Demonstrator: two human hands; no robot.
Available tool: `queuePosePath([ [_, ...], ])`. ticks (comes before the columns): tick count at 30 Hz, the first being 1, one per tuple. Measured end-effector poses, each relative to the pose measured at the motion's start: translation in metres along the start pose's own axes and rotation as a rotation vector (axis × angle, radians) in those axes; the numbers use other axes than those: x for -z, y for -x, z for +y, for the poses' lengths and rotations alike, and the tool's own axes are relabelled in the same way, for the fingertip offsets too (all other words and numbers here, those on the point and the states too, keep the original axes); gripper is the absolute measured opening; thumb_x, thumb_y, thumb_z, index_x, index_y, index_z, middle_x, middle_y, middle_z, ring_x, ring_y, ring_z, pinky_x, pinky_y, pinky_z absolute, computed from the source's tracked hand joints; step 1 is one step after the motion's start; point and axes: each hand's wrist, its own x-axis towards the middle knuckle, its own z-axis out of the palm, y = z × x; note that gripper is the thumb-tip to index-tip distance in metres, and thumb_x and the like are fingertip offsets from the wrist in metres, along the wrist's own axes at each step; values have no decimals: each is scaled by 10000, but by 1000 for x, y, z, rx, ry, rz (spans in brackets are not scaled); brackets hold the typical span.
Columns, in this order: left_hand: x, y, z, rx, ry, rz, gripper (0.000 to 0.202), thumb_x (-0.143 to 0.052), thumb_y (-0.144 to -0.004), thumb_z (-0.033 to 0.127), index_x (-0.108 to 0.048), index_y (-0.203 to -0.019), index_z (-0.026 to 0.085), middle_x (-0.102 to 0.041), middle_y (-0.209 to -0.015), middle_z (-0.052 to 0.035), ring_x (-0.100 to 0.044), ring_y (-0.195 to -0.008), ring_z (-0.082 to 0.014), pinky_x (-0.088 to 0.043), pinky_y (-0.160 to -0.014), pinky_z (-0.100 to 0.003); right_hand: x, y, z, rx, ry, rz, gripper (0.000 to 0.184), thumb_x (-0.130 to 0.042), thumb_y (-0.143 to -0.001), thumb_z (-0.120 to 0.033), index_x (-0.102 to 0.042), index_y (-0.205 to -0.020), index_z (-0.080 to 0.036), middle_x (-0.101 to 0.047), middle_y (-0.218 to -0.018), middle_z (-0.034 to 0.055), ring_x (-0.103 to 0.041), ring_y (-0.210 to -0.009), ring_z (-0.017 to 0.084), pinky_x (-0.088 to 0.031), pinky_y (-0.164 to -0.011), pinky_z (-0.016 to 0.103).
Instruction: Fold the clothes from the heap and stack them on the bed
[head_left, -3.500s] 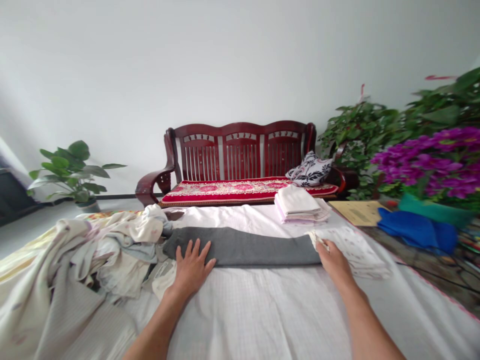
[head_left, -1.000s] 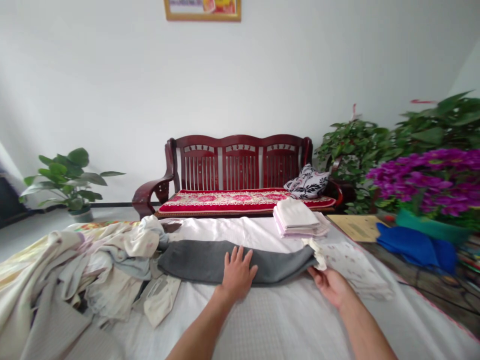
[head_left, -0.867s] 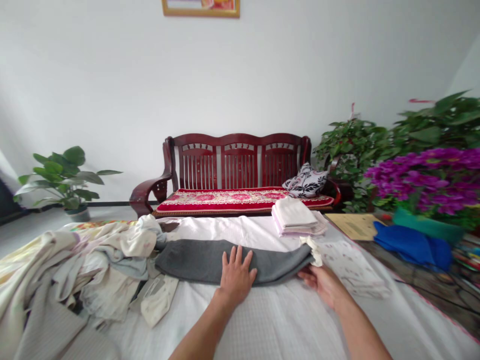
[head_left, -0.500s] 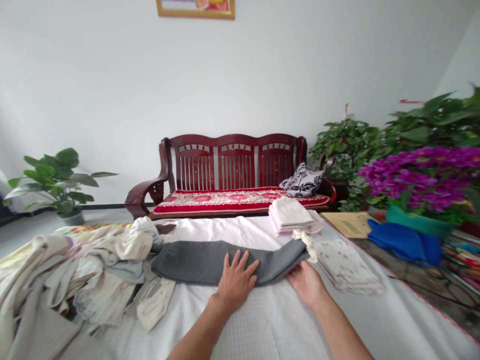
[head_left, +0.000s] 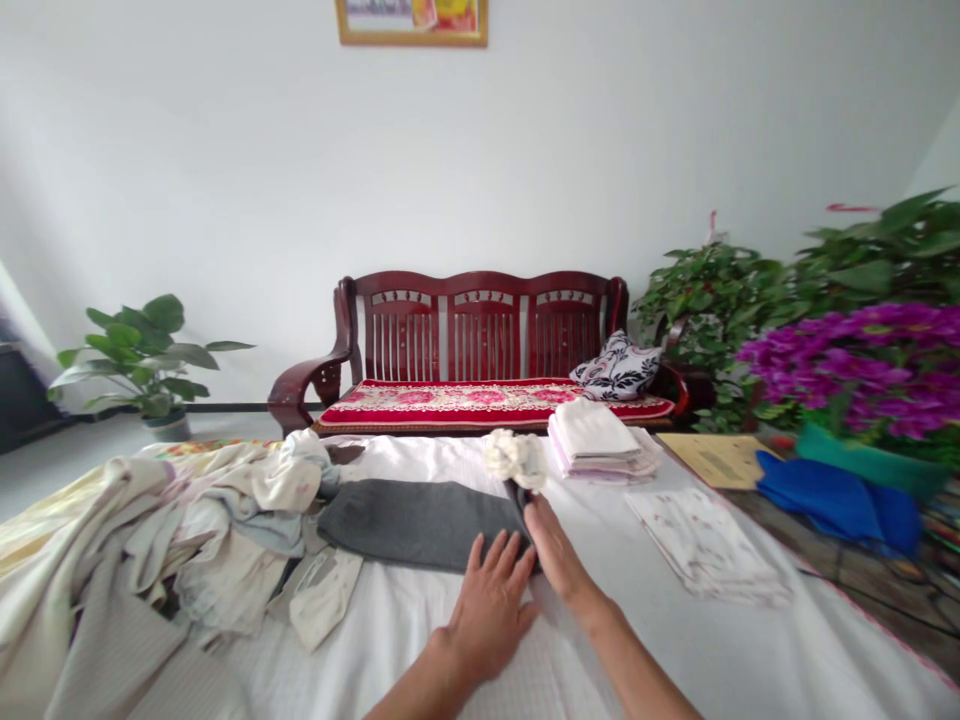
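A dark grey garment [head_left: 420, 520] lies folded into a long strip across the white cloth, with a gathered cream end [head_left: 516, 458]. My left hand [head_left: 491, 605] rests palm down on its near edge, fingers spread. At the strip's right end, my right hand [head_left: 553, 545] grips the folded-over part, fingers closed together, so the cream end stands up above the strip. Part of that fold is hidden behind my right hand. Right of my hands lies a folded white cloth with small prints [head_left: 709, 545]; behind it is a stack of folded white cloths [head_left: 592, 435].
A loose heap of pale clothes [head_left: 225, 520] covers the left side, touching close to the grey strip's left end. Along the right edge are a blue cloth [head_left: 832, 495], a yellowish board [head_left: 712, 458] and purple flowers [head_left: 862, 365]. A wooden bench [head_left: 484, 330] stands behind.
My right hand has lifted the garment's right end and folded it leftward, bringing the cream end up and left. My left hand stays flat near the fold. The view has shifted slightly left.
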Motion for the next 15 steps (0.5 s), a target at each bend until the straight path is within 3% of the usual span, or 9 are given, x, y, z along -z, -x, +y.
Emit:
queuePosePath([
  [4, 7, 12, 0, 130, -22, 57, 583, -553, -933, 425, -438, -1486, 278, -510, -1492, -82, -399, -1408, -301, -189, -1214, -576, -1, 9, 0, 241, 614, -221, 494, -377, -999, -437, -568, -1404, -229, -453, -1547, 64, -274, -1491, 293, -243, -1211, 561],
  [7, 18, 19, -1, 109, 25, 36, 575, -598, -906, 387, -482, -1457, 267, -519, -1481, -91, -405, -1400, -315, -211, -1206, -568, 5, 13, -1, 324, 811, -278, 471, -376, -1011, -369, -541, -1428, -226, -452, -1548, 60, -282, -1490, 278, -289, -1200, 539],
  [10, 28, 22, -11, 104, 179, 56, 377, -521, -907, 186, -666, -1246, 263, -657, -1315, -61, -553, -1259, -249, -360, -1140, -444, 8, 15, -1, 335, 889, -297, 503, -480, -972, -349, -511, -1452, -203, -410, -1575, 66, -274, -1493, 278, -292, -1207, 517],
  [13, 35, 18, -35, 268, 392, 233, 400, -426, -830, 31, -736, -975, 237, -742, -1029, -37, -666, -998, -179, -484, -960, -311, 8, 16, 0, 339, 910, -297, 500, -525, -945, -297, -528, -1439, -216, -409, -1576, 61, -265, -1496, 275, -290, -1208, 514],
  [15, 37, 8, -55, 412, 474, 423, 374, -440, -827, 61, -706, -1047, 205, -718, -1066, -67, -657, -1027, -196, -484, -948, -312, 7, 16, 1, 354, 902, -282, 477, -511, -952, -266, -543, -1426, -222, -435, -1560, 66, -275, -1493, 269, -292, -1207, 515],
])
